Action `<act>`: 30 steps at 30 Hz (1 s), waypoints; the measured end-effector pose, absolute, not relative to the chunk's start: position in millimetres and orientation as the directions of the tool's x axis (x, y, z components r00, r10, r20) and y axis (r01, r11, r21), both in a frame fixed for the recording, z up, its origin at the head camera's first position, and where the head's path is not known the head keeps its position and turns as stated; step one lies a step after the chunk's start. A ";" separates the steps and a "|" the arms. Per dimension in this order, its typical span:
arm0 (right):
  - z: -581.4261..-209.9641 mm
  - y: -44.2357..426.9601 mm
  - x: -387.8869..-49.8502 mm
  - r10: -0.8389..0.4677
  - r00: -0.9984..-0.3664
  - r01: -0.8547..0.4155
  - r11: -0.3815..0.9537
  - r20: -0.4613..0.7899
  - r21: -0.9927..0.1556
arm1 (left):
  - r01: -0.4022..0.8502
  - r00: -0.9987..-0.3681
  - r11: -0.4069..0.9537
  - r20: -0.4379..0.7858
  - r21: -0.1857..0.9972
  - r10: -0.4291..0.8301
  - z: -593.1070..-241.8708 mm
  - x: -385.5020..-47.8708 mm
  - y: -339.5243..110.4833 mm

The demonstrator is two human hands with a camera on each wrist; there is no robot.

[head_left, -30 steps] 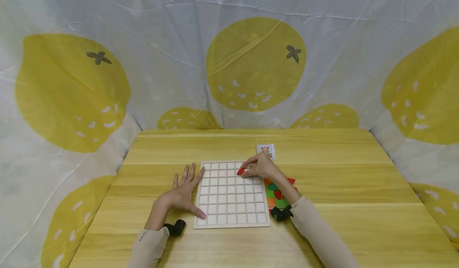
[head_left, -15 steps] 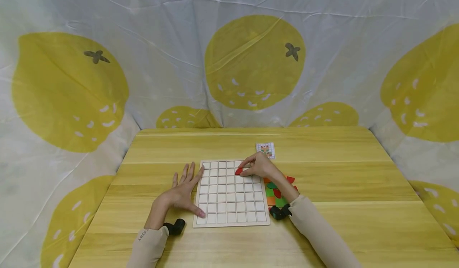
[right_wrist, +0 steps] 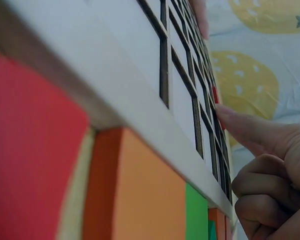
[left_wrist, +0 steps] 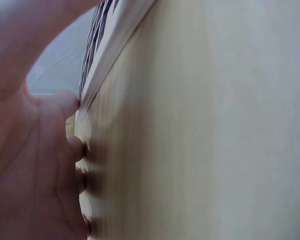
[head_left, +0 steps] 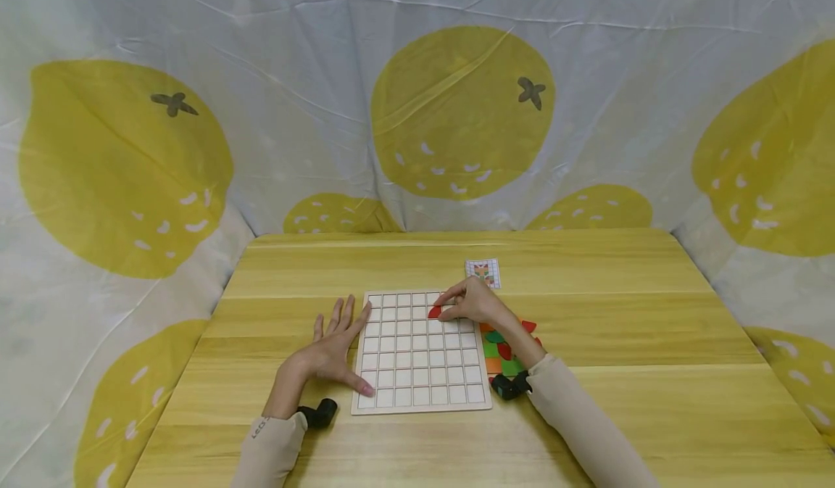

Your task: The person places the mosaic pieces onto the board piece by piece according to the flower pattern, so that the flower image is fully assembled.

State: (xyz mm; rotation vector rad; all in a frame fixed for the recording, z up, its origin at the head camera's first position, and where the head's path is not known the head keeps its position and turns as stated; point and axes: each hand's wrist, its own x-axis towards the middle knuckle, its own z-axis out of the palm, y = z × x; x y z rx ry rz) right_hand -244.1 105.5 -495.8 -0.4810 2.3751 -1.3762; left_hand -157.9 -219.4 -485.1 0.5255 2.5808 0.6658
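Note:
A pale board [head_left: 412,409] with a grid of square cells lies on the table. My left hand [head_left: 329,355] is spread along its left side, thumb on the lower left corner and index fingertip at the upper left edge. My right hand [head_left: 476,303] pinches a red piece [head_left: 434,312] with a curved edge at a cell in the board's upper rows. In the right wrist view the thumb of my right hand [right_wrist: 272,145] touches the red piece [right_wrist: 221,122], with the other fingers curled. The left wrist view shows my left palm [left_wrist: 35,150] beside the board's edge [left_wrist: 110,55].
Red, green and orange pieces [head_left: 492,365] lie against the board's right side, partly under my right forearm. A small card [head_left: 492,264] with a coloured grid pattern lies behind my right hand. Cloth with a yellow fruit print [head_left: 464,111] hangs behind the table [head_left: 587,270].
Since a second ago my right hand has moved slightly left with the red piece, which now lies flatter within a cell. My left hand stays in place.

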 end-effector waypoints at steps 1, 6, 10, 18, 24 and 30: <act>-495.4 107.3 -244.3 -0.457 -0.879 -0.107 0.465 -0.135 -0.879 | 0.251 -0.840 0.814 -0.300 0.524 0.453 -485.5 -158.0 -219.4; -488.0 127.7 -244.3 -0.407 -0.903 -0.077 0.473 -0.140 -0.877 | 0.251 -0.839 0.812 -0.300 0.527 0.454 -486.2 -158.8 -218.9; -478.4 153.5 -241.8 -0.319 -0.934 -0.024 0.505 -0.162 -0.863 | 0.248 -0.839 0.814 -0.303 0.525 0.451 -485.9 -159.1 -218.7; -477.1 199.3 -238.8 -0.250 -0.956 0.007 0.498 -0.152 -0.867 | 0.253 -0.836 0.806 -0.299 0.535 0.461 -485.4 -159.2 -219.1; -484.5 208.8 -239.4 -0.233 -0.959 0.016 0.514 -0.158 -0.858 | 0.253 -0.833 0.808 -0.304 0.532 0.461 -486.4 -159.4 -219.6; -489.6 200.5 -243.3 -0.232 -0.952 0.055 0.520 -0.202 -0.852 | 0.248 -0.836 0.806 -0.303 0.537 0.458 -486.5 -159.6 -220.0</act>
